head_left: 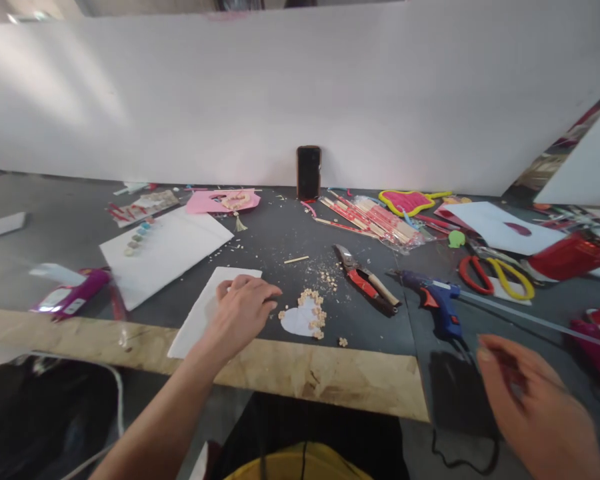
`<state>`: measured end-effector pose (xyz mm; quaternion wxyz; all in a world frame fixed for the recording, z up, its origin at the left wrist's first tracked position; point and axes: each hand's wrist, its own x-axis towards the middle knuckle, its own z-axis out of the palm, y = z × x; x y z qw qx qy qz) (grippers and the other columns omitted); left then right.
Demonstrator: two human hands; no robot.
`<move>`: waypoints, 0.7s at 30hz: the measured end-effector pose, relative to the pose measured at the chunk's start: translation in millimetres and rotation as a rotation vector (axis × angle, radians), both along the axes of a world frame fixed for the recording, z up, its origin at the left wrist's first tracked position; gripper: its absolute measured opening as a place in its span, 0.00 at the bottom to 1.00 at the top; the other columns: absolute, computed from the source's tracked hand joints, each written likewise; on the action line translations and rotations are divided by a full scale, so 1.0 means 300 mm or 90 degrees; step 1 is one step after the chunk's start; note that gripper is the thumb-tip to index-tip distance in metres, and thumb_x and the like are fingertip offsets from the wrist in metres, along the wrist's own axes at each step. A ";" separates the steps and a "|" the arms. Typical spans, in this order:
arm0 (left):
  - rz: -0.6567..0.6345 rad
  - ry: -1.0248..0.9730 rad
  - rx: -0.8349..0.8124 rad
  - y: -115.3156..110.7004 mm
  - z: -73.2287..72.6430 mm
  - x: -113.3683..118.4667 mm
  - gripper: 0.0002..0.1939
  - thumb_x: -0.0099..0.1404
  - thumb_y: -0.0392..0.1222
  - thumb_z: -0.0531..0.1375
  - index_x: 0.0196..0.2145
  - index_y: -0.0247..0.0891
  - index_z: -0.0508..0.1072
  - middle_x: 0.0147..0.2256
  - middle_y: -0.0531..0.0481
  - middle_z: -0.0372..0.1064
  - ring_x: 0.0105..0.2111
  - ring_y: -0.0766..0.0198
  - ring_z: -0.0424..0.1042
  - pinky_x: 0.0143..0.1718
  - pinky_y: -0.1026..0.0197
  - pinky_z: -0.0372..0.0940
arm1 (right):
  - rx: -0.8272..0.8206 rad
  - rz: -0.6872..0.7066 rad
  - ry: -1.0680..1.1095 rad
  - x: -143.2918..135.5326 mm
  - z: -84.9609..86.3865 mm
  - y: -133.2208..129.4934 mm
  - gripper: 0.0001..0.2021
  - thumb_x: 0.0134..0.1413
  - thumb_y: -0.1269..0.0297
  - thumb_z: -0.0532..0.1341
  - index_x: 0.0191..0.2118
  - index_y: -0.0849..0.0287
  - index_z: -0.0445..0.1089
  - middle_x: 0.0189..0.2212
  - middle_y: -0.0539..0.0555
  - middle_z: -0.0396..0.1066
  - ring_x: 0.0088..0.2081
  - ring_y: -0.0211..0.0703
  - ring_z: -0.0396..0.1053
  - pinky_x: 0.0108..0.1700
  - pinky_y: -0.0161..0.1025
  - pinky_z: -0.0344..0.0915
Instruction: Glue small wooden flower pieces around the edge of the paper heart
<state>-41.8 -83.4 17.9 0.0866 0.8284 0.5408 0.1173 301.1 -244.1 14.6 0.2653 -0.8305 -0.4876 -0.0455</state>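
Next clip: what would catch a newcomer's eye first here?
Probably the white paper heart edged with small beige pieces, near the front edge of the dark table, just right of the left hand resting on a white sheet. Right of it lie red-handled cutters and a blue glue gun; a dark phone leans upright against the white wall.

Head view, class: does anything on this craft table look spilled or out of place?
Yes. Pale crumbs lie scattered loose on the dark table beyond the white paper heart, and one small piece sits apart near the wooden edge. The left hand rests beside the heart.
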 end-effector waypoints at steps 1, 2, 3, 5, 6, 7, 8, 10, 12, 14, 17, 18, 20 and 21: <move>-0.001 0.003 -0.014 0.005 -0.007 -0.003 0.12 0.64 0.39 0.52 0.40 0.47 0.75 0.43 0.51 0.74 0.48 0.52 0.64 0.50 0.44 0.49 | -0.039 -0.002 -0.001 0.002 0.004 0.026 0.19 0.50 0.48 0.50 0.39 0.55 0.66 0.34 0.58 0.72 0.31 0.51 0.72 0.34 0.46 0.67; -0.003 0.004 -0.027 0.008 -0.012 -0.004 0.12 0.64 0.38 0.52 0.39 0.47 0.75 0.43 0.51 0.74 0.47 0.53 0.64 0.50 0.45 0.49 | -0.079 -0.007 -0.004 0.003 0.008 0.055 0.21 0.51 0.47 0.49 0.41 0.56 0.66 0.34 0.59 0.73 0.31 0.52 0.72 0.34 0.46 0.67; 0.000 0.006 -0.037 0.010 -0.015 -0.002 0.13 0.64 0.38 0.52 0.39 0.47 0.75 0.43 0.51 0.75 0.47 0.53 0.64 0.50 0.45 0.50 | -0.122 -0.010 -0.010 0.004 0.010 0.086 0.22 0.52 0.46 0.48 0.43 0.57 0.65 0.35 0.60 0.73 0.33 0.53 0.72 0.35 0.46 0.66; 0.017 0.012 -0.045 0.009 -0.014 0.005 0.13 0.63 0.36 0.52 0.37 0.47 0.75 0.42 0.51 0.75 0.47 0.53 0.65 0.50 0.44 0.49 | -0.204 -0.015 -0.035 0.005 0.013 0.151 0.24 0.54 0.46 0.45 0.46 0.59 0.63 0.38 0.63 0.72 0.38 0.56 0.72 0.36 0.47 0.65; 0.027 0.015 -0.045 0.008 -0.011 0.009 0.13 0.63 0.35 0.52 0.37 0.46 0.76 0.41 0.51 0.75 0.46 0.53 0.65 0.51 0.44 0.47 | -0.249 -0.014 -0.049 0.007 0.014 0.184 0.24 0.56 0.46 0.44 0.45 0.60 0.63 0.39 0.64 0.72 0.39 0.57 0.72 0.36 0.47 0.64; 0.028 0.018 -0.047 0.007 -0.007 0.014 0.13 0.62 0.35 0.52 0.37 0.46 0.76 0.40 0.50 0.75 0.46 0.53 0.64 0.51 0.43 0.47 | -0.291 -0.012 -0.061 0.011 0.015 0.215 0.23 0.56 0.46 0.44 0.43 0.60 0.63 0.38 0.65 0.72 0.38 0.58 0.72 0.35 0.46 0.64; 0.024 0.016 -0.054 0.006 -0.003 0.018 0.13 0.61 0.34 0.52 0.36 0.46 0.76 0.39 0.50 0.76 0.46 0.53 0.65 0.51 0.44 0.47 | -0.330 -0.009 -0.070 0.017 0.016 0.243 0.22 0.57 0.46 0.44 0.41 0.59 0.64 0.36 0.65 0.72 0.36 0.58 0.72 0.32 0.45 0.63; -0.002 0.007 -0.068 0.005 0.002 0.029 0.14 0.61 0.33 0.52 0.36 0.46 0.76 0.38 0.51 0.76 0.44 0.54 0.65 0.50 0.46 0.49 | -0.372 -0.008 -0.080 0.038 0.018 0.288 0.20 0.56 0.47 0.46 0.34 0.58 0.65 0.30 0.63 0.72 0.30 0.56 0.72 0.28 0.44 0.60; -0.026 -0.004 -0.064 0.008 0.003 0.041 0.15 0.60 0.32 0.51 0.34 0.45 0.76 0.36 0.51 0.76 0.43 0.55 0.65 0.50 0.46 0.49 | -0.354 0.005 -0.059 0.065 0.025 0.313 0.17 0.53 0.48 0.51 0.28 0.56 0.64 0.24 0.60 0.70 0.25 0.53 0.70 0.25 0.42 0.58; -0.038 -0.006 -0.054 0.014 -0.003 0.051 0.15 0.60 0.32 0.51 0.32 0.45 0.76 0.34 0.51 0.75 0.43 0.56 0.65 0.49 0.46 0.48 | -0.317 0.015 0.007 0.088 0.035 0.318 0.14 0.47 0.50 0.57 0.23 0.54 0.63 0.18 0.56 0.67 0.20 0.50 0.67 0.24 0.42 0.57; -0.056 -0.005 -0.055 0.028 -0.022 0.060 0.14 0.59 0.32 0.52 0.29 0.44 0.75 0.32 0.52 0.74 0.41 0.57 0.65 0.48 0.48 0.49 | -0.177 -0.013 0.156 0.101 0.045 0.296 0.11 0.37 0.56 0.65 0.20 0.53 0.63 0.13 0.51 0.62 0.15 0.44 0.61 0.22 0.42 0.54; -0.064 -0.006 -0.056 0.033 -0.029 0.061 0.13 0.59 0.33 0.52 0.28 0.44 0.75 0.31 0.53 0.74 0.40 0.57 0.65 0.48 0.48 0.49 | -0.108 -0.021 0.203 0.098 0.043 0.284 0.10 0.35 0.58 0.66 0.21 0.54 0.64 0.13 0.51 0.62 0.15 0.43 0.60 0.22 0.42 0.54; -0.079 -0.009 -0.054 0.039 -0.039 0.060 0.12 0.58 0.33 0.53 0.26 0.43 0.74 0.31 0.53 0.74 0.40 0.57 0.65 0.49 0.49 0.49 | 0.017 -0.019 0.276 0.086 0.031 0.257 0.11 0.33 0.59 0.67 0.24 0.55 0.65 0.14 0.51 0.64 0.16 0.43 0.61 0.21 0.41 0.55; -0.083 -0.010 -0.050 0.041 -0.042 0.059 0.12 0.58 0.33 0.52 0.26 0.43 0.74 0.30 0.52 0.73 0.40 0.57 0.65 0.49 0.49 0.49 | 0.046 -0.009 0.296 0.077 0.022 0.243 0.11 0.35 0.58 0.66 0.26 0.56 0.66 0.16 0.51 0.65 0.17 0.44 0.64 0.21 0.40 0.56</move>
